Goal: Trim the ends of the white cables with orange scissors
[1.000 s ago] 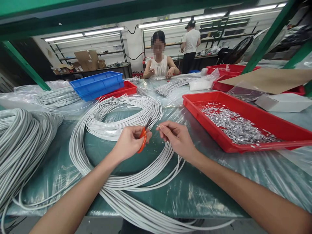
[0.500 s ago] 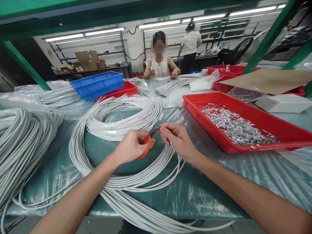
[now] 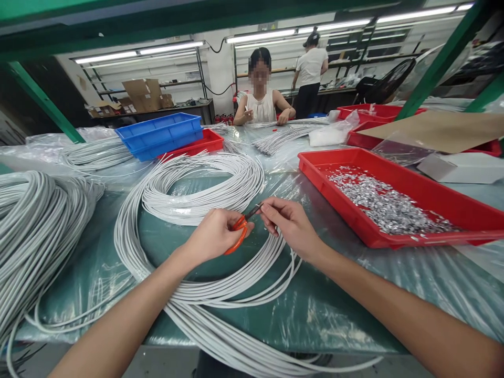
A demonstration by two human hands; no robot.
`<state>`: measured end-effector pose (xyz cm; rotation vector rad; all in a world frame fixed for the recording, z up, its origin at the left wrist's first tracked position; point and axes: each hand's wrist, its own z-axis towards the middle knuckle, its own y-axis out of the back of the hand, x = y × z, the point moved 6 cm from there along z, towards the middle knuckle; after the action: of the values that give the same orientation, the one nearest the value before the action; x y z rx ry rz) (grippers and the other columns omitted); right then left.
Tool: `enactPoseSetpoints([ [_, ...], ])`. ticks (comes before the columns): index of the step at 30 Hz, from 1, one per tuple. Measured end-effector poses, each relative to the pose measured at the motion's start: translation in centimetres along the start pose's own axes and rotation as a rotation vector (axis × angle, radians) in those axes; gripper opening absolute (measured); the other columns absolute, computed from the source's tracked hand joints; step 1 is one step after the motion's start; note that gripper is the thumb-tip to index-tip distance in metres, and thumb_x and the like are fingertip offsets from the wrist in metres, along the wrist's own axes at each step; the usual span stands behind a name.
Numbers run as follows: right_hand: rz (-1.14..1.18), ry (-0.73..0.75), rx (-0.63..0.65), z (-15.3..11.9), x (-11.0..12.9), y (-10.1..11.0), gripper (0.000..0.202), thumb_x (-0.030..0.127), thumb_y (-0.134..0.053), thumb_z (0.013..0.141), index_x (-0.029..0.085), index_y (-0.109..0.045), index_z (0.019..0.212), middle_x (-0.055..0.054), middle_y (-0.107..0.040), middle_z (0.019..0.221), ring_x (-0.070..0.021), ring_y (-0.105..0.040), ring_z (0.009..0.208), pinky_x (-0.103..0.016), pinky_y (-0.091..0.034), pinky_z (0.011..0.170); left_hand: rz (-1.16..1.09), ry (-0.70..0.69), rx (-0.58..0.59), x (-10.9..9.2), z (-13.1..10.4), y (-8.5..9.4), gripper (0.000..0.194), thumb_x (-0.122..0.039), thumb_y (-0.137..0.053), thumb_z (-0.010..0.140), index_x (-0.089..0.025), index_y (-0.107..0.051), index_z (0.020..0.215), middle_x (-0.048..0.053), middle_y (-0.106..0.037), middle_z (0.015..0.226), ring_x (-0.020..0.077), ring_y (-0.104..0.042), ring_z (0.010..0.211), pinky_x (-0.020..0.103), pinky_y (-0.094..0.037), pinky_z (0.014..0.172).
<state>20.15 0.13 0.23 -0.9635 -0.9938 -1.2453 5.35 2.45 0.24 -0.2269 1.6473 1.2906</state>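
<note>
Head cam, mid-frame: left grip [image 3: 216,234] wrapped round one pair of scissors [image 3: 241,222], right grip [image 3: 293,226] pinching wire [image 3: 272,253]; two people [image 3: 260,108] upper middle.

The scissors [image 3: 241,223] I grip in my left hand [image 3: 214,236] have orange handles and dark blades, slanting up and to the right until their tips meet the fingers of my right hand [image 3: 293,228]. There I pinch one cable end, mostly hidden. The grey-white cables [image 3: 126,236] lie on the green surface [image 3: 346,315] in overlapping rings, the smaller one farther from the near edge; a loose sheaf sweeps out over that edge.
</note>
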Motion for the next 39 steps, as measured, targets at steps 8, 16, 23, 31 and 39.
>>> enactPoseSetpoints([
  [8,0.064,-0.154,0.169,0.5,0.1,0.3,0.029,0.041,-0.063,0.083,0.014,-0.069,0.076,0.000,-0.054,0.061,-0.0107,-0.048,0.053,-0.024,-0.038,0.049,-0.161,0.080,0.064,-0.1,0.0,-0.4,0.042,-0.048,-0.065,0.078,-0.017,-0.047,0.056,0.000,-0.058,0.053,0.0099,-0.051,0.044,0.020,-0.035,0.042],
  [16,0.127,-0.200,0.128,0.5,0.1,0.7,0.027,0.039,-0.069,0.079,0.013,-0.072,0.076,-0.001,-0.057,0.064,-0.0108,-0.050,0.057,-0.025,-0.038,0.053,-0.197,0.108,0.066,-0.5,-0.2,-0.1,0.037,-0.045,-0.065,0.078,-0.016,-0.053,0.059,0.000,-0.058,0.054,0.0092,-0.051,0.043,0.019,-0.037,0.041],
  [23,-0.077,-0.022,0.032,1.0,0.7,1.5,0.021,0.037,-0.075,0.074,0.017,-0.072,0.071,-0.002,-0.065,0.063,-0.0139,-0.055,0.062,-0.027,-0.038,0.057,-0.218,0.104,0.094,-0.5,0.0,-0.2,0.037,-0.043,-0.065,0.079,-0.016,-0.052,0.058,0.000,-0.058,0.052,0.0084,-0.050,0.040,0.019,-0.038,0.041],
  [31,-0.583,0.354,-0.209,-0.6,3.1,1.6,0.006,0.022,-0.067,0.081,0.020,-0.072,0.078,-0.003,-0.071,0.077,-0.0200,-0.062,0.079,-0.034,-0.046,0.074,-0.272,0.121,0.145,-0.5,-0.1,-0.5,0.036,-0.043,-0.065,0.079,-0.013,-0.058,0.061,0.001,-0.060,0.052,0.0090,-0.052,0.038,0.017,-0.036,0.037],
  [39,-0.956,0.654,-0.318,-2.2,5.2,-0.1,0.014,0.009,-0.063,0.081,0.021,-0.066,0.076,0.002,-0.067,0.065,-0.0213,-0.060,0.083,-0.040,-0.034,0.082,-0.316,0.148,0.174,-0.6,-0.3,-1.0,0.035,-0.043,-0.065,0.080,-0.012,-0.061,0.064,0.002,-0.060,0.051,0.0104,-0.054,0.039,0.019,-0.035,0.038],
])
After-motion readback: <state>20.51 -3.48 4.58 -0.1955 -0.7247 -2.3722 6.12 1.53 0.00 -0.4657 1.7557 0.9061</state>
